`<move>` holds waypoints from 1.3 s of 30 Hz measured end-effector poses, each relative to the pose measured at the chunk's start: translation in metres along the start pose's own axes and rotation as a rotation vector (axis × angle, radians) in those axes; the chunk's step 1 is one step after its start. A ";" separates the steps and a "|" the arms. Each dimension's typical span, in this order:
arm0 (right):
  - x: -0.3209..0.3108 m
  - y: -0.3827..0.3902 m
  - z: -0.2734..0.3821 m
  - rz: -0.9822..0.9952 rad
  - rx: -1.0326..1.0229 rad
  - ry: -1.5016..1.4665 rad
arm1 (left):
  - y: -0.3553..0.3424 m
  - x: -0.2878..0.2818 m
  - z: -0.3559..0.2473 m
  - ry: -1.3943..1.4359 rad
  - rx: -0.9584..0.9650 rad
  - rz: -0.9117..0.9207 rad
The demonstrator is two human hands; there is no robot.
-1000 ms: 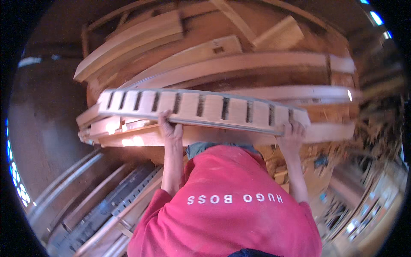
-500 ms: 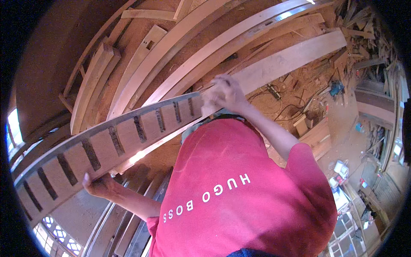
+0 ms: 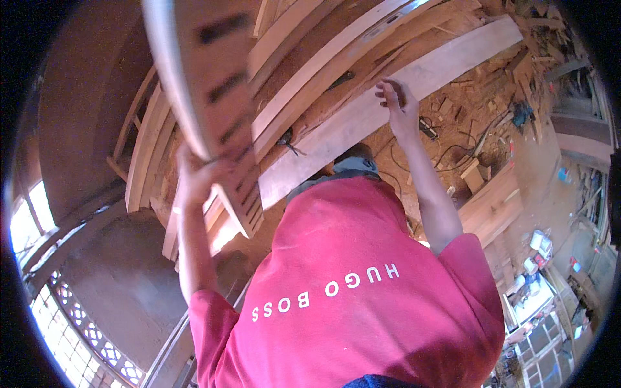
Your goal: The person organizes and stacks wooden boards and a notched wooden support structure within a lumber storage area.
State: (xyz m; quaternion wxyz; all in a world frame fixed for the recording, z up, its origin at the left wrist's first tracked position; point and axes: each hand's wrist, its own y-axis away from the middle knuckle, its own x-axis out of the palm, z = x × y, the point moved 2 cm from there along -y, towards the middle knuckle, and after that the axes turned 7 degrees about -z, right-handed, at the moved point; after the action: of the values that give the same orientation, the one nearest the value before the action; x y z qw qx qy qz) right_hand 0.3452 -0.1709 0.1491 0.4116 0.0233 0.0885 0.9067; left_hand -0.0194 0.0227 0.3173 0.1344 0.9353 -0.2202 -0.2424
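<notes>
My left hand (image 3: 197, 171) grips a long slotted wooden board (image 3: 229, 55), which stands swung up at the left and runs past the top of the view. Dark slots line its face. My right hand (image 3: 398, 107) is off the board, fingers apart and slightly curled, over a pale plank (image 3: 467, 46) that lies diagonally across the work area. A small dark tool (image 3: 286, 138) lies beside that plank. Whether my right fingertips touch the plank, I cannot tell.
Curved beams (image 3: 330, 52) lie behind the plank among sawdust and offcuts. At the right are a blue power tool (image 3: 522, 115), cords and a wooden panel (image 3: 488, 207). A bright lattice window (image 3: 74, 310) shows at the lower left; scrap wood fills the upper right.
The slotted board has swung from crosswise to steeply upright at the left. My left hand moved up with it; my right hand has let go and moved right and upward.
</notes>
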 end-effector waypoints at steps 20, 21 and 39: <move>-0.010 0.041 -0.037 -0.186 0.469 -0.635 | -0.042 0.195 0.144 -0.243 0.360 0.457; -0.014 0.038 -0.042 -0.205 0.460 -0.610 | -0.034 0.187 0.137 -0.398 0.356 0.436; -0.031 0.002 -0.180 -0.370 0.729 -0.489 | 0.051 0.136 0.286 -0.905 0.081 0.135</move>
State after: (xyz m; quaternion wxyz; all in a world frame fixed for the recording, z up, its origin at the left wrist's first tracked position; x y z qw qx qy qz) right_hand 0.3436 -0.2214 -0.0267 0.5398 0.3630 0.3042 0.6959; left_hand -0.0770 -0.1271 0.0400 0.0034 0.7235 -0.3265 -0.6082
